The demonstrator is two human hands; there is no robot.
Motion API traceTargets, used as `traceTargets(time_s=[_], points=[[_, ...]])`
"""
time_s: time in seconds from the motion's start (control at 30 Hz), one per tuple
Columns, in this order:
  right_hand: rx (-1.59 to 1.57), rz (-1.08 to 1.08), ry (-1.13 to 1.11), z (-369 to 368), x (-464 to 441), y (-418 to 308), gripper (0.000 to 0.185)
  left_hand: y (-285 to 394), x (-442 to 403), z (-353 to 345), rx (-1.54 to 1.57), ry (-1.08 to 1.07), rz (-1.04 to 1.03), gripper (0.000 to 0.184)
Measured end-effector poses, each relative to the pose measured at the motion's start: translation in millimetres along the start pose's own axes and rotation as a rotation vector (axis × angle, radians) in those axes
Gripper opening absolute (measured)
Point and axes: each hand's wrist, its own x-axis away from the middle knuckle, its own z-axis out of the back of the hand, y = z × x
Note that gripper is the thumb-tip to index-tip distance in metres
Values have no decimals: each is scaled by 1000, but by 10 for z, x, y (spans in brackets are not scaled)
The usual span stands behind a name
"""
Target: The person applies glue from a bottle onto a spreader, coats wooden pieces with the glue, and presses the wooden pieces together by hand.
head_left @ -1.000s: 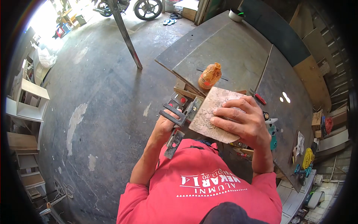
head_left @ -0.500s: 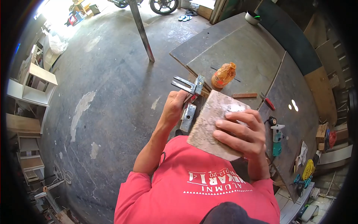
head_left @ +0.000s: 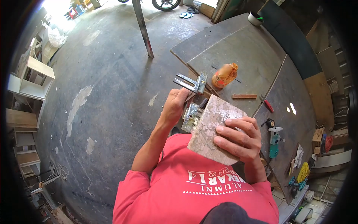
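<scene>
My right hand (head_left: pixel 240 138) grips a thick rectangular board (head_left: pixel 214 128) with a pinkish, patchy, worn face; its fingers lie across that face. My left hand (head_left: pixel 175 104) is closed on a forked metal tool (head_left: pixel 188 83), whose two flat prongs point left above the thumb. What my left fingers wrap round is partly hidden. Just below is a scuffed metal block (head_left: pixel 192 116), close against the board's left edge; I cannot tell whether they touch. An orange-brown bottle (head_left: pixel 223 75) with a crumpled top rests on the table beyond the board.
The worktable (head_left: pixel 209 48) carries a wooden strip (head_left: pixel 244 96), a red-handled tool (head_left: pixel 268 105), a teal power tool (head_left: pixel 274 143) and a pot (head_left: pixel 255 18) at the far edge. A slanted post (head_left: pixel 143 31) stands on the floor. Shelving (head_left: pixel 35 80) lines the left side.
The board has shifted slightly down, tilting a little. The metal block now shows its scuffed face, with pale bits between it and the board. Both hands keep their holds.
</scene>
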Motion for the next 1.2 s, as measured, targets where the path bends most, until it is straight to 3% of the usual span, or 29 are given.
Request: traceTargets(time_s=[0.17, 0.4, 0.7, 0.8, 0.9, 1.07, 1.2], points=[[-93, 109, -45, -3, -114, -73, 25, 19, -27, -42, -6, 10, 6, 45], [-112, 47, -178, 176, -169, -55, 25, -90, -20, 29, -7, 1, 23, 41], [-81, 87, -60, 60, -137, -20, 24, -74, 36, -34, -14, -36, 3, 36], [-86, 90, -66, 31, -97, -22, 24, -39, 53, -105, 4, -10, -31, 45], [-81, 84, -67, 66, -21, -46, 24, -19, 85, -96, -34, 18, -53, 44], [-59, 83, -58, 86, 1, -78, 24, -134, 93, 41, -67, -143, -28, 34], [-74, 84, -48, 45, -23, -93, 23, -185, 92, -54, 42, -90, -63, 34]])
